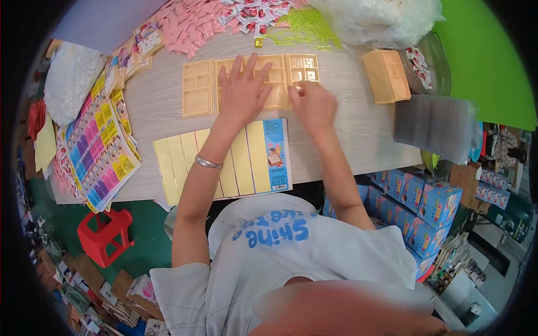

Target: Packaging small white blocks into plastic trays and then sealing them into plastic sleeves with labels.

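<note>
A row of pale orange plastic compartment trays (196, 89) lies across the middle of the table. Fingers spread, my left hand (242, 95) rests flat over the middle of the row and hides part of it. My right hand (314, 107) is closed, its curled fingertips at the lower part of the right-hand tray (303, 60); whatever they pinch is hidden. Just below the trays lie flat yellow card sheets (189, 162) with a blue printed panel (275, 154) at their right end, partly under my left forearm.
Pink sachets (193, 22) and light green plastic sticks (311, 28) are heaped at the back. Printed sheets (101, 145) lie left. Stacked orange trays (385, 75) and a stack of clear plastic pieces (434, 127) stand right. Blue boxes (417, 196) and a red stool (103, 238) are below.
</note>
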The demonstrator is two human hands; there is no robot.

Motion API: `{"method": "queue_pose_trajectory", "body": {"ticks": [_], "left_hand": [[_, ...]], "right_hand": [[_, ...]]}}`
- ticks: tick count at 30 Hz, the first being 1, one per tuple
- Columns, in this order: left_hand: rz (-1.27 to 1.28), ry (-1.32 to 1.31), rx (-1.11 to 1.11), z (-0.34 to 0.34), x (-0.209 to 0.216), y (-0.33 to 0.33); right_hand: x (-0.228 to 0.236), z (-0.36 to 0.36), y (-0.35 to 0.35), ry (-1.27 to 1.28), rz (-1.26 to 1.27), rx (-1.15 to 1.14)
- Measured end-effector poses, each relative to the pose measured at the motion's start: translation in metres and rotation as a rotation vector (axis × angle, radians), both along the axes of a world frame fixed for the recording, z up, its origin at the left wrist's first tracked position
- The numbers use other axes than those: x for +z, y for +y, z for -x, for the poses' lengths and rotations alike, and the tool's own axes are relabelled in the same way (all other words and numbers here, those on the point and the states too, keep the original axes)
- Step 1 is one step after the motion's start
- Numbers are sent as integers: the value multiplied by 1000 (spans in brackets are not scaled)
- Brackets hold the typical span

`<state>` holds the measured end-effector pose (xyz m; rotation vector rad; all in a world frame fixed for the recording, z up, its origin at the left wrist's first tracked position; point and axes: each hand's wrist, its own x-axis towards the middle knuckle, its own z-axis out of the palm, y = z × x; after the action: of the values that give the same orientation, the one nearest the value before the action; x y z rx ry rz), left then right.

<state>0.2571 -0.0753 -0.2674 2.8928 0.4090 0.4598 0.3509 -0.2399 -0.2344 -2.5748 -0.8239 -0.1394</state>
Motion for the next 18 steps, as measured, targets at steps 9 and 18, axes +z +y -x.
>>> {"method": "queue_pose_trajectory", "body": {"ticks": [9,18], "left_hand": [[120,-90,-145,-51,7,-55],[76,-55,-105,-45,0,-50]], "right_hand": [[88,-138,-111,-135,370,-268],[60,-152,-122,-237,313,-243]]}}
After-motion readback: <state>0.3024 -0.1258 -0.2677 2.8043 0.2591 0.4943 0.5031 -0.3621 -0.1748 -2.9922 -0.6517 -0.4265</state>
